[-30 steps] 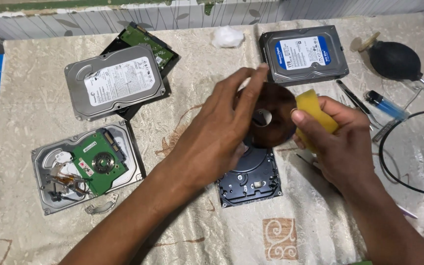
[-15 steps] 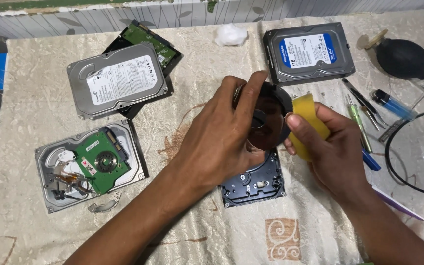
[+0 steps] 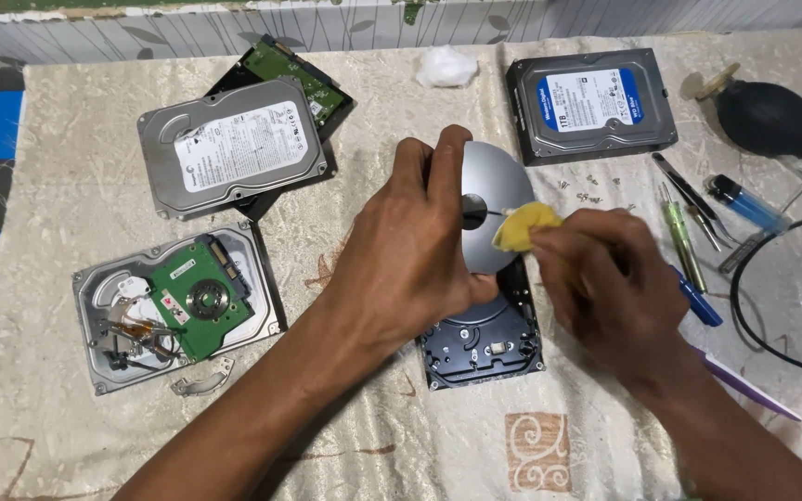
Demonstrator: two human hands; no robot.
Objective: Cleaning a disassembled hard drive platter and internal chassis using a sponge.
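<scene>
left hand [image 3: 410, 250] grips platter [image 3: 489, 190] (upright); right hand [image 3: 605, 283] presses yellow cloth [image 3: 523, 225].

1. The platter [image 3: 494, 190] between the hands was plain mirror-grey.
2. The cloth [image 3: 523, 225] under the right hand's fingers was yellow.
3. The open drive [image 3: 485, 339] below both hands was black.
4. The table [image 3: 67, 167] cover was beige with a leafy pattern.

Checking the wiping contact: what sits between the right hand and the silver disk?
A yellow cloth, pinched by the right hand against the disk, head view.
</scene>
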